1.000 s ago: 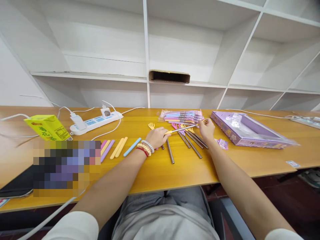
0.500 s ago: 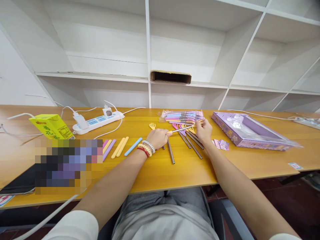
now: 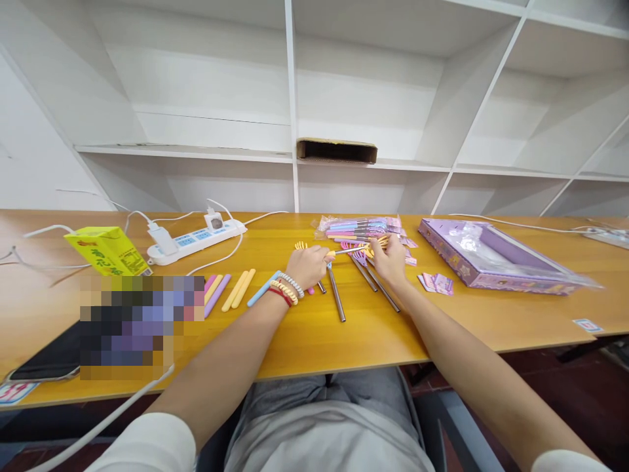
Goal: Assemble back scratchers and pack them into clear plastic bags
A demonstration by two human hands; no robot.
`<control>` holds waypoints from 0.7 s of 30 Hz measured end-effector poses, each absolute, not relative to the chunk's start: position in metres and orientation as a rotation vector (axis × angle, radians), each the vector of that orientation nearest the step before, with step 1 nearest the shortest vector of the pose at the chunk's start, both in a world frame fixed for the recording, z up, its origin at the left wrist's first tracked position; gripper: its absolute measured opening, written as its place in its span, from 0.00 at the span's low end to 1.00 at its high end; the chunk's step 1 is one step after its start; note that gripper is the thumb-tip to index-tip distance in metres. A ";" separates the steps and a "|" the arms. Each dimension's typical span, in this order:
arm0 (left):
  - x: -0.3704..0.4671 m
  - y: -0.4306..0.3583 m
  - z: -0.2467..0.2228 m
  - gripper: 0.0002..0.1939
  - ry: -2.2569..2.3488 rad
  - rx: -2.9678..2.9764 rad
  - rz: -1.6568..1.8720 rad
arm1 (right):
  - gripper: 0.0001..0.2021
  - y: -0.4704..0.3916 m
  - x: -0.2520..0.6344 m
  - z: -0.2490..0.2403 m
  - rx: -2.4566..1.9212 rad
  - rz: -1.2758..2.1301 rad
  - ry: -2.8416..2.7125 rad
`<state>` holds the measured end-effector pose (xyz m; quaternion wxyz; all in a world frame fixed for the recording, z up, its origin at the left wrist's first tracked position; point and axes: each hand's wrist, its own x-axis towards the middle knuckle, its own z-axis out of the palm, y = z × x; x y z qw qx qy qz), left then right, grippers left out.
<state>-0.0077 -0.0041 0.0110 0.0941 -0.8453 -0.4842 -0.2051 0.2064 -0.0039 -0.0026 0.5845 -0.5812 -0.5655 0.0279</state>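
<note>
My left hand [image 3: 308, 267] is closed on the yellow end of a metal rod [image 3: 350, 250] that lies crosswise between my hands. My right hand [image 3: 390, 260] pinches its other end, beside yellow claw-shaped heads. Under and between the hands are metal rods with purple and pink claw heads [image 3: 360, 253]. One metal rod with a blue tip [image 3: 337, 295] points toward the table's front edge. A yellow claw head [image 3: 301, 246] shows behind my left hand. Left of that hand lie a blue tube [image 3: 263, 289], yellow tubes [image 3: 239, 290] and a purple tube [image 3: 217, 295].
Bagged claw sticks [image 3: 363, 227] lie at the back. On the right are small purple cards [image 3: 436, 284] and a purple box [image 3: 472, 272] with clear plastic. A power strip [image 3: 196, 240], yellow carton [image 3: 109, 251] and black phone [image 3: 49, 354] are on the left.
My right hand has moved slightly left and down, and the rod between my hands now looks shorter and flatter. A pink tip now shows beside my left wrist.
</note>
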 end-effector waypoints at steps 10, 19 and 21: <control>0.004 -0.015 0.019 0.20 -1.500 -2.638 -0.545 | 0.14 -0.009 0.193 -0.007 -1.363 0.016 -1.429; 0.006 -0.017 0.024 0.19 -1.494 -2.608 -0.552 | 0.13 -0.008 0.192 -0.005 -1.314 0.097 -1.417; 0.005 -0.016 0.026 0.20 -1.455 -2.634 -0.570 | 0.12 -0.006 0.196 -0.001 -1.250 0.198 -1.418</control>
